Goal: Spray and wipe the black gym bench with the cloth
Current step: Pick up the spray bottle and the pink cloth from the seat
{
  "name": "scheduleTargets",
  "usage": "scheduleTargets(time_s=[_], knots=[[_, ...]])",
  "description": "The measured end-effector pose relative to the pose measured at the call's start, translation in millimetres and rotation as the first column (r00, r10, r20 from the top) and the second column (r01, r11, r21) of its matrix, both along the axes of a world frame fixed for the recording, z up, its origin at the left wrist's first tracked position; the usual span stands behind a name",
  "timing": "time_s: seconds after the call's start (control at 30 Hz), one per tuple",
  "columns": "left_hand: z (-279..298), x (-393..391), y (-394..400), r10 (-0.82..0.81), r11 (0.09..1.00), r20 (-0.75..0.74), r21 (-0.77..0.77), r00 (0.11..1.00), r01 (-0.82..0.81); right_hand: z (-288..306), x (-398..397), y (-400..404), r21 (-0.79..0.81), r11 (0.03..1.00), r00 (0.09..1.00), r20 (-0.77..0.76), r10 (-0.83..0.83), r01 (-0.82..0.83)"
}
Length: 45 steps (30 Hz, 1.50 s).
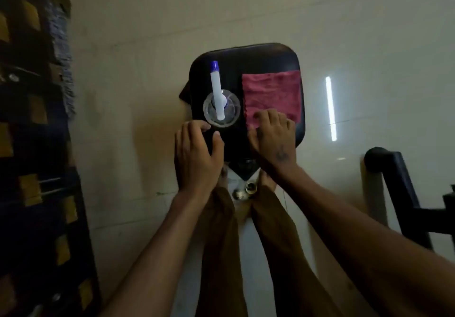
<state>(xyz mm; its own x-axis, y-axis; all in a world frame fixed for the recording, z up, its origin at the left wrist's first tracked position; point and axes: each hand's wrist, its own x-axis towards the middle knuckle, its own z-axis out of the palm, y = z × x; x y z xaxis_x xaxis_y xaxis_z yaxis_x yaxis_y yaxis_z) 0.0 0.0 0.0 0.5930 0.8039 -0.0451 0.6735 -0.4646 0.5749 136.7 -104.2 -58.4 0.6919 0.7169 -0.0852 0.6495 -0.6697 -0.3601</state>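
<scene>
My forearms fill the bottom of the view, both reaching forward over my legs to the bench.

Left hand (197, 151): fingers curled, thumb up, cupped over the near-left edge of the black gym bench (268, 58). Holding nothing. It sits just short of the spray bottle (218, 95) and I can't tell whether the fingertips touch its base.

Right hand (273, 132): fingers spread, lying flat on the near edge of the red cloth (270, 92). It is resting on the cloth, not gripping it. Nothing is bunched or lifted.

Spray bottle: stands upright on the left half of the worktop, seen from straight above. Clear round body, white head, blue nozzle pointing away from me. Cloth: laid out flat on the right half, just beside the bottle, its far-right corner reaching the pad's edge.

Progress, my read: basically at the start. Tools are staged on the pad and neither is in use. The lighting is dim and the pad is black, so I can't see any wet patches or wipe marks and can't say it's been sprayed.

Left to do: pick up the bottle, spray the pad, wipe it down with the cloth. Both items sit on the surface to be cleaned, so they need to come off or be shifted to cover their footprints.

Around it: pale tiled floor (147, 46), dark rack (32, 144) on the left, black frame (403, 193) on the right.
</scene>
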Motion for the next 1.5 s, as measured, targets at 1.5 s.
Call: scheduleTargets(time_s=[1.5], knots=[[32.3,60.4,-134.7,-0.595,0.741,0.189,-0.247,0.781,0.625,95.2,-40.5,-205.8,0.068,-0.032,0.049,-0.91,-0.411,0.997]])
